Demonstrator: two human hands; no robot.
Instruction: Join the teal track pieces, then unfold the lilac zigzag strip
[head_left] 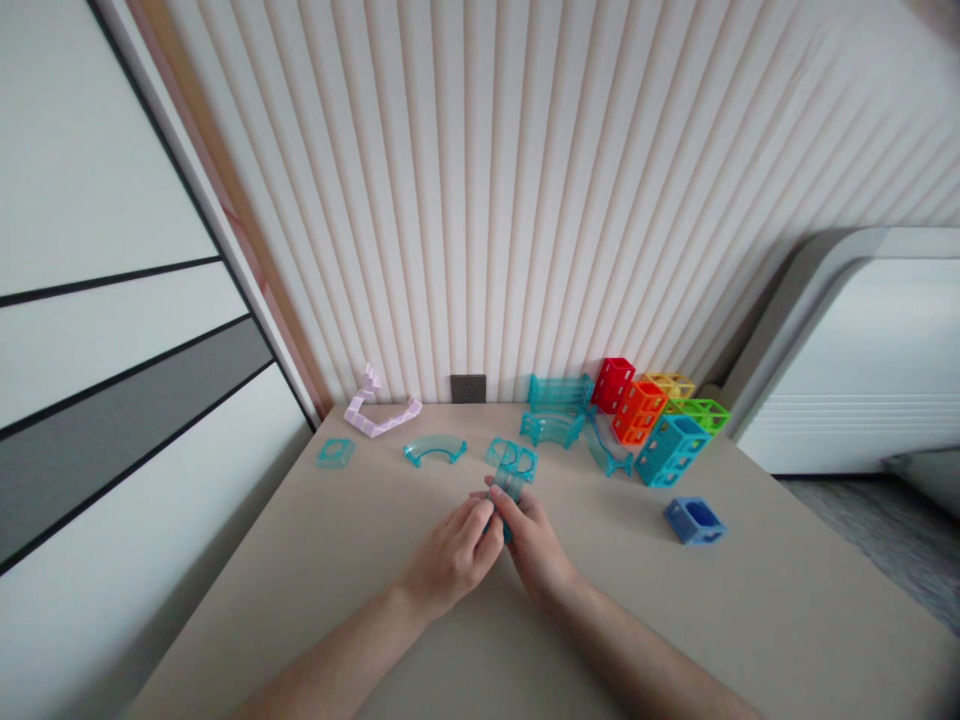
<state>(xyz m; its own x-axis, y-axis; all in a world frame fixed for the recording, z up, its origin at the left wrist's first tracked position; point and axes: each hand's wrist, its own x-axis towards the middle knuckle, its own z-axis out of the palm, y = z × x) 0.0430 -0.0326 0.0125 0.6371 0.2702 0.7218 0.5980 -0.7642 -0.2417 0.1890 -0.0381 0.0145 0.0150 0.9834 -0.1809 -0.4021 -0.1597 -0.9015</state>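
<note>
Both of my hands meet over the middle of the table, closed on a see-through teal track piece. My left hand pinches its near end, with the fingertips pressed together. From the other side, my right hand grips the same piece, thumb on top. The fingers cover its lower part, so its full shape is hidden. Just beyond the fingertips lie teal plates with round openings. A curved teal track rests to the left of them.
A small teal square and a lilac folding chain lie at left. Teal tracks stand at the wall. Red, orange and blue-teal block frames stand right, behind a blue block. A socket is on the wall.
</note>
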